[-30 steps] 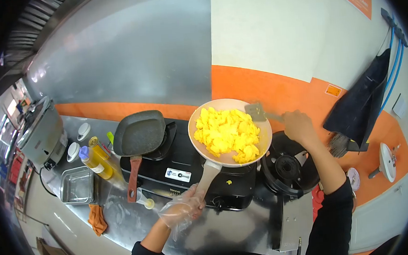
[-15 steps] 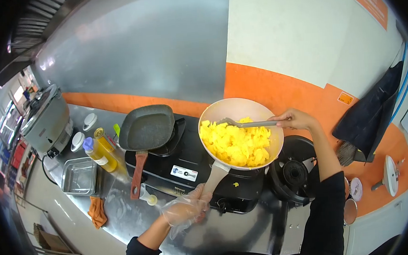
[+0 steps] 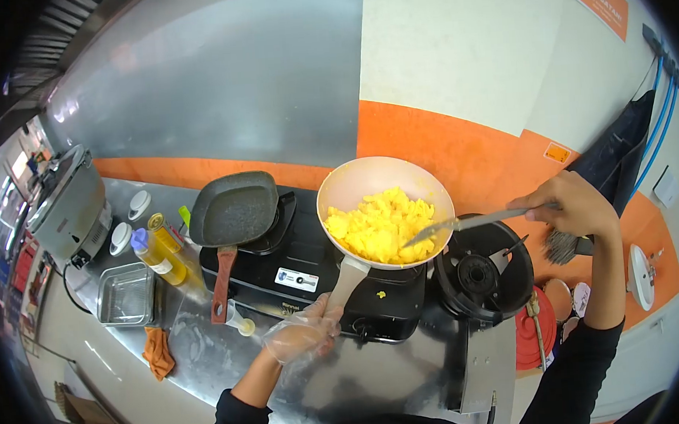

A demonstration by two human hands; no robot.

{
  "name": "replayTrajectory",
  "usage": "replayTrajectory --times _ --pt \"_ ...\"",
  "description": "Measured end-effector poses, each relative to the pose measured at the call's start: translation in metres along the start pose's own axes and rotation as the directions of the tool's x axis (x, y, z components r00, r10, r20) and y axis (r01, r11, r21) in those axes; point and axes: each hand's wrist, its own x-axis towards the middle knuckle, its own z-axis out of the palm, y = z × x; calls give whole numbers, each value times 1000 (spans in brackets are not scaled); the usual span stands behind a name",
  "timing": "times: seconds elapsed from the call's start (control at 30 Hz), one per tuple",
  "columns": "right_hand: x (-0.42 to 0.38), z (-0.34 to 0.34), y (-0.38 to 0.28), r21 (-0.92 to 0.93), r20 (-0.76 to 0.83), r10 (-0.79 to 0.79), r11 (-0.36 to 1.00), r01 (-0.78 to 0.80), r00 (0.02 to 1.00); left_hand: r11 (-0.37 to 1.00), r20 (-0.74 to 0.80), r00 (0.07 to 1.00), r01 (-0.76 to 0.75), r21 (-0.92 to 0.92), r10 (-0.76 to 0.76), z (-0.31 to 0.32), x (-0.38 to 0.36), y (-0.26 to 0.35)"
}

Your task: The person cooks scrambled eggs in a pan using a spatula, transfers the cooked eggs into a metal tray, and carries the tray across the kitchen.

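Yellow scrambled eggs (image 3: pixel 379 223) lie heaped in a light-coloured frying pan (image 3: pixel 383 166) over the right side of a black gas stove (image 3: pixel 314 303). My left hand (image 3: pixel 300 332), in a clear plastic glove, is closed around the pan's pale handle. A grey spatula (image 3: pixel 480 220) is gripped in my bare right hand (image 3: pixel 560 202), to the right of the pan. Its blade tilts down into the right part of the eggs. A small yellow crumb sits on the stove below the pan.
A dark square pan (image 3: pixel 238 210) with a brown handle stands on the stove's left side. Farther left are a yellow-filled squeeze bottle (image 3: pixel 160 258), a glass container (image 3: pixel 125 296), an orange cloth (image 3: pixel 158 354) and a rice cooker (image 3: pixel 71 209). A black burner (image 3: pixel 479 277) stands right of the pan.
My right hand has swung right and outward, and the spatula now slants down into the right part of the eggs. The eggs are more gathered toward the middle. My left hand keeps the handle.
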Motion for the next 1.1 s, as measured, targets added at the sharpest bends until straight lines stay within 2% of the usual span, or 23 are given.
replayTrajectory --times 0.03,0.1,0.13,0.2,0.23,0.27,0.3,0.37,0.4,0.47,0.57,0.6,0.7,0.77,0.8,0.87,0.93,1.0,1.03,1.1 --pt "2 4 -2 1 0 1 1000 -1 1000 1000 -15 1000 -14 12 14 1 -1 1" --pt "13 20 -7 210 132 -68 977 40 989 1000 0 1000 6 -13 -6 -2 3 -3" --pt "22 24 -22 158 236 -46 987 9 971 999 13 1000 23 -39 -23 -3 4 -4" --pt "35 67 -48 -61 116 -23 998 30 993 999 25 1000 10 -42 -8 -3 4 -5" --pt "37 77 -63 -127 108 38 992 -24 993 999 37 999 -3 -46 5 -3 3 -5" --pt "40 90 -72 -147 34 58 988 -52 998 999 30 1000 -2 -45 3 -3 2 -3" --pt "46 100 -81 -142 35 54 989 -48 998 1000 53 999 -5 -22 6 -3 1 1" --pt "58 120 -90 -184 -80 186 963 -198 979 1000 78 997 -5 7 4 -1 1 3" --pt "67 134 -86 -183 -81 189 962 -201 979 999 42 999 9 39 -10 1 1 4" --pt "83 157 -78 -207 -277 205 941 -267 939 997 9 1000 21 70 -21 1 2 2" --pt "80 149 -51 -202 -307 141 957 -209 941 999 -1 999 -40 19 40 -4 4 -2" --pt "69 128 -55 -192 -281 173 954 -232 944 999 -2 1000 -5 49 5 -2 5 1" --pt "30 84 -71 -196 -292 130 962 -193 947 997 -4 999 51 63 -51 -3 5 1" --pt "24 70 -74 -188 -304 153 958 -216 940 996 82 996 -10 -86 17 -5 2 -3" --pt "25 67 -74 -181 -319 173 954 -239 932 996 84 996 -5 -84 12 -5 2 -5" --pt "32 73 -69 -139 -374 189 957 -256 908 995 43 994 -100 9 100 -6 4 -8" --pt "52 83 -63 -96 -431 200 960 -265 880 998 45 997 -70 8 70 -4 2 -3" --pt "79 102 -61 -139 -496 122 966 -218 860 999 55 998 -31 10 30 -4 1 -4" --pt "88 115 -60 -135 -494 131 965 -225 860 996 90 993 -78 -37 81 -7 1 -7" --pt "100 133 -59 -184 -299 95 971 -155 949 989 125 983 -123 -82 132 -11 5 -14"
